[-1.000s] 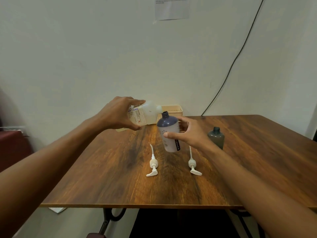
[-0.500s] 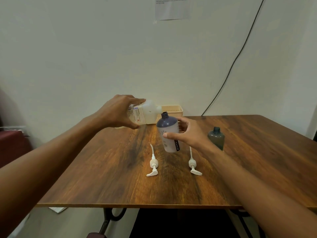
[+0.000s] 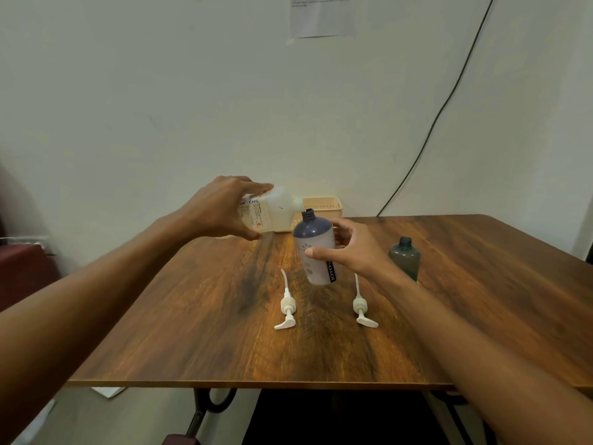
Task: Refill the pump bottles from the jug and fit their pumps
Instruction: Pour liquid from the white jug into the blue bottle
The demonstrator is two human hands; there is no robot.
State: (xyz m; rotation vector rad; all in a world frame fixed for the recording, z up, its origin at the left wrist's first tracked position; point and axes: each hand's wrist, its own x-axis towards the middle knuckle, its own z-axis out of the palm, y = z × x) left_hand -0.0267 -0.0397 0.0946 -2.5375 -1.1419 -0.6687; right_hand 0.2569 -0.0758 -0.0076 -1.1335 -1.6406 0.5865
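Head view: the left hand (image 3: pixel 221 208) is clamped around a translucent white jug (image 3: pixel 269 209), tipped on its side with the spout just above and to the left of the open neck of a purple-topped bottle (image 3: pixel 316 248). The right hand (image 3: pixel 349 248) grips that bottle from its right side, thumb across the front, holding it slightly tilted over the wooden table (image 3: pixel 481 284). Below the left hand lies one white pump (image 3: pixel 286 305); below the right hand lies a second pump (image 3: pixel 361 305). Just right of the right wrist stands a dark green bottle (image 3: pixel 405 258), uncapped. Behind the jug's spout sits a beige basket (image 3: pixel 322 205) against the wall.
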